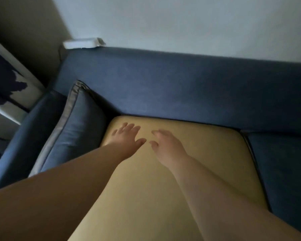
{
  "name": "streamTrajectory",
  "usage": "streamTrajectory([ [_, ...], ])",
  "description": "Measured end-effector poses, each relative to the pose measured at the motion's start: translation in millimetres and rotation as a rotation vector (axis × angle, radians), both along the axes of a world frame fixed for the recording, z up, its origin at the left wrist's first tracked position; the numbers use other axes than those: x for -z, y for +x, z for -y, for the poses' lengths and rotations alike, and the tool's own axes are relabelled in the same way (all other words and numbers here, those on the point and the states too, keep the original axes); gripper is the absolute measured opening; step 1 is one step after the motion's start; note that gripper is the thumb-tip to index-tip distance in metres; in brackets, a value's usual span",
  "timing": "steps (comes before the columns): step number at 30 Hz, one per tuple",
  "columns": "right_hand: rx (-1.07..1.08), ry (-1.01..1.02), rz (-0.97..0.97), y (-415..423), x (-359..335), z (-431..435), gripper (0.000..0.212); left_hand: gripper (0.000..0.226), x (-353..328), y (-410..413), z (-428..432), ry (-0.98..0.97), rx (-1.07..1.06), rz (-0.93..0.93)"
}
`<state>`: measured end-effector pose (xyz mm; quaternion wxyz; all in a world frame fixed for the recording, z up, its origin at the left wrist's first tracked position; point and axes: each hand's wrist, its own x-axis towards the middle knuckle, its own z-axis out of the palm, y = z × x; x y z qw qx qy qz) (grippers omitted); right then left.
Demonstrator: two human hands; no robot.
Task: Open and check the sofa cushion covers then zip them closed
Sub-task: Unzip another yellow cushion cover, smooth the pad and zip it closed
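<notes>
A bare yellow foam seat cushion (207,150) lies on the blue sofa, with no cover on it. My left hand (127,136) rests flat on its far left part, fingers straight and spread. Beside it, my right hand (165,143) hovers over or touches the foam with fingers loosely extended; the frame is blurred. A blue throw pillow (73,133) with grey piping leans against the left armrest. No zip is visible.
The sofa backrest (181,87) runs across behind the cushion. A blue covered seat cushion (285,167) lies to the right. The left armrest (24,141) borders the pillow. A white box (83,42) sits on the backrest's top left corner against the wall.
</notes>
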<state>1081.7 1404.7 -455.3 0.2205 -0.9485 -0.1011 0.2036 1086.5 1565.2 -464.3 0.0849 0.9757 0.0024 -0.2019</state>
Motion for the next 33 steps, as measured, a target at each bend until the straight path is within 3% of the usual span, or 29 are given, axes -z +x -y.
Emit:
streamTrajectory([
  [7, -0.023, -0.025, 0.081, 65.6, 125.6, -89.3, 0.051, 0.061, 118.4, 48.8, -74.2, -0.009, -0.058, 0.032],
  [14, 0.135, -0.025, 0.462, 115.3, 218.8, -142.1, 0.061, 0.068, 218.3, 88.7, -118.9, 0.003, -0.197, 0.247],
  [17, 0.098, -0.15, 0.417, 125.5, 261.5, -134.6, 0.066, 0.067, 256.4, 105.0, -112.0, -0.04, -0.22, 0.282],
  [20, -0.054, -0.302, 0.285, 121.6, 310.6, -121.7, 0.069, 0.062, 294.4, 109.3, -103.4, -0.037, -0.181, 0.143],
  [29, -0.078, -0.311, 0.271, 124.1, 317.0, -119.8, 0.068, 0.06, 293.7, 113.2, -99.4, 0.016, -0.114, 0.117],
  [33, 0.073, -0.195, 0.425, 130.3, 297.7, -98.3, 0.065, 0.062, 271.1, 125.4, -70.7, -0.02, -0.023, 0.288],
])
